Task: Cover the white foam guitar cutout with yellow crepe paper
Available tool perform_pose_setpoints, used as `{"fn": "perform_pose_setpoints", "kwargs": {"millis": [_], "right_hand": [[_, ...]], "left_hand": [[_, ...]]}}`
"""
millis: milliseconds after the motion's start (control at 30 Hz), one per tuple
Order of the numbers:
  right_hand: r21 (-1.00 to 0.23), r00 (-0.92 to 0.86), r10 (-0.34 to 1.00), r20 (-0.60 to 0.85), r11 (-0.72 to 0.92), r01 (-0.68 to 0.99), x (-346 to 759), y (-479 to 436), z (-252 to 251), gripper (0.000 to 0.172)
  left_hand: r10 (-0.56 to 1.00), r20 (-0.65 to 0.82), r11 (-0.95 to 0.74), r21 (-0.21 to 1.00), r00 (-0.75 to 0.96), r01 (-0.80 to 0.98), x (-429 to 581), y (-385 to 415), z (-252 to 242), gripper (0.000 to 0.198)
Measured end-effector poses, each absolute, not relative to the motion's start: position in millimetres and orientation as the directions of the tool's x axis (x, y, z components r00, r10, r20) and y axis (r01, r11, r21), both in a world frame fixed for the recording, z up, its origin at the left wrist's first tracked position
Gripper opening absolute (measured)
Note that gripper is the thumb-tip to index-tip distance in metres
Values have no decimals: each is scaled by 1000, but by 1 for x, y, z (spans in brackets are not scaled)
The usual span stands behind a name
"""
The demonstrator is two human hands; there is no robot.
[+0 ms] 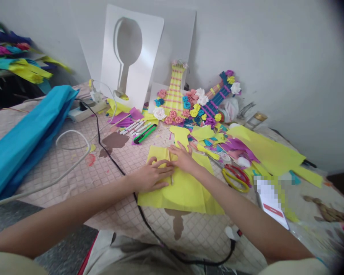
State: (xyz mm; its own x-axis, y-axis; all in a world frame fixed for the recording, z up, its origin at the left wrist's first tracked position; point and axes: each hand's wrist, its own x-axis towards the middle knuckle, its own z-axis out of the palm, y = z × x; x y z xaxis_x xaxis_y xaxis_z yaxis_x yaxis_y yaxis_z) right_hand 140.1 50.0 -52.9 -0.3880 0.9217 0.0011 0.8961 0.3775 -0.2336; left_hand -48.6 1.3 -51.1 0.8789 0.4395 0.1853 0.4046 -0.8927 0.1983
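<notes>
A sheet of yellow crepe paper lies flat on the cloth, and both hands rest on it. My left hand lies palm down on its left half with the fingers spread. Touching the left fingertips, my right hand reaches in from the other side, its fingers stretched out and slightly bent. Between and under the fingers runs a thin pale stick, partly covered by them. Just beyond the sheet is a yellow cut-out shape. Neither hand visibly grasps anything.
Yellow-handled scissors and a phone lie right. A green cutter, markers and paper-flower guitar shapes stand beyond. A black cable crosses the cloth; a blue paper roll lies left.
</notes>
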Motion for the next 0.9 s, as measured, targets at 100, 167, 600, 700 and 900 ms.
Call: {"fn": "perform_pose_setpoints", "kwargs": {"millis": [100, 167, 600, 700, 900], "right_hand": [[-212, -353, 936, -6, 344, 915, 139, 56, -57, 61], [-206, -352, 936, -11, 342, 917, 140, 59, -57, 64], [-140, -577, 816, -28, 568, 811, 143, 54, -43, 24], [-138, -553, 832, -33, 544, 827, 138, 57, -45, 41], [-140, -500, 865, -40, 491, 860, 127, 66, -51, 56]], "left_hand": [[452, 194, -887, 207, 871, 414, -51, 2, -53, 46], [474, 202, -875, 220, 857, 432, -53, 2, -53, 45], [523, 203, -846, 244, 828, 475, -60, 1, -48, 39], [532, 199, -843, 212, 823, 494, -60, 2, -49, 38], [532, 186, -846, 154, 826, 510, -64, 3, -54, 36]]}}
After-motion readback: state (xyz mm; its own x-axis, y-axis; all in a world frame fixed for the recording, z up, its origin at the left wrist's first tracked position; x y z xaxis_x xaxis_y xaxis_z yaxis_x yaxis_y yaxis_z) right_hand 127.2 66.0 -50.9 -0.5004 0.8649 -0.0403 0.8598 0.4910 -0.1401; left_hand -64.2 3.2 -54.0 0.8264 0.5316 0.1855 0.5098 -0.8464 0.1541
